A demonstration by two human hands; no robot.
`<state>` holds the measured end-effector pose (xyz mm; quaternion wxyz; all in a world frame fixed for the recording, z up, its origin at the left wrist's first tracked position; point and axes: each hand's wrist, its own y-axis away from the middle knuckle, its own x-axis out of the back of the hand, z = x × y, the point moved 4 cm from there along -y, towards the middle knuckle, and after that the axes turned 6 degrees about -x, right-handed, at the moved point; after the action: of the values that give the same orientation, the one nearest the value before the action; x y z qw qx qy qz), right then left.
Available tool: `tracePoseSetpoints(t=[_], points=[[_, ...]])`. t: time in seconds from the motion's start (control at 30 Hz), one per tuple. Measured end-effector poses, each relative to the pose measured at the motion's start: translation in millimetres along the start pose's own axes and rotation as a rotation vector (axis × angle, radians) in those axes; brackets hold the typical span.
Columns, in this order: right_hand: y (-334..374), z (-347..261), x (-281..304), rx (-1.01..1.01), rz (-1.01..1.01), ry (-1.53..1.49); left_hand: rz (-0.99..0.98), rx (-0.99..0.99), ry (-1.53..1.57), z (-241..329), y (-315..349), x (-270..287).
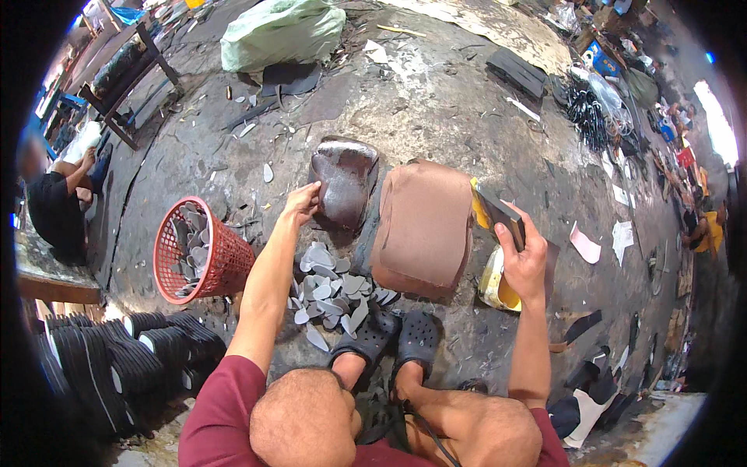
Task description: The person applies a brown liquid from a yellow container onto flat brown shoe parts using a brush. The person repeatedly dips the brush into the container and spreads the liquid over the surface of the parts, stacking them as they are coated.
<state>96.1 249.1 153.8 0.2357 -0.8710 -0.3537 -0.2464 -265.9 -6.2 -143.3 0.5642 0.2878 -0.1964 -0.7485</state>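
My left hand (pixel 303 202) is at the left edge of a dark, shiny, glossy-topped block (pixel 342 183), its fingers closed together. Whether they grip the block's edge or a small thing on it cannot be made out. My right hand (pixel 526 261) is closed around a dark flat rectangular block (pixel 504 219) with yellow along one side, held tilted by the right edge of a brown sheet-topped stack (pixel 424 226). Below that hand stands a white and yellow container (pixel 498 282), partly hidden. Grey sole-shaped pieces (pixel 331 288) lie heaped between my left forearm and the stack.
A red plastic basket (pixel 208 257) with grey pieces leans left of my left forearm. Rows of black soles (pixel 117 358) stand at lower left. Ahead lie a pale green sack (pixel 284 35) and a dark slab (pixel 517 71). A person in black (pixel 56 202) sits far left. Scraps litter the floor.
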Motion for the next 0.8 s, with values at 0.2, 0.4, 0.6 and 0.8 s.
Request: tracePoseSetpoints(t=[0.2,0.4,0.6,0.8], points=[[-43,29,-25,-0.052,0.011,0.060,0.412,-1.223,-0.605,7,93,8],[-83,39,-97,-0.006,-0.118,0.479,-0.733,-1.401,-1.374,-70,274,-131],[-22,6,-114,-0.016,-0.178,0.587,-0.644,-1.520,-1.237,-84,268,-114],[-63,55,-97,-0.395,-0.066,0.634,-0.650,-1.542,-1.181,-87,271,-106]])
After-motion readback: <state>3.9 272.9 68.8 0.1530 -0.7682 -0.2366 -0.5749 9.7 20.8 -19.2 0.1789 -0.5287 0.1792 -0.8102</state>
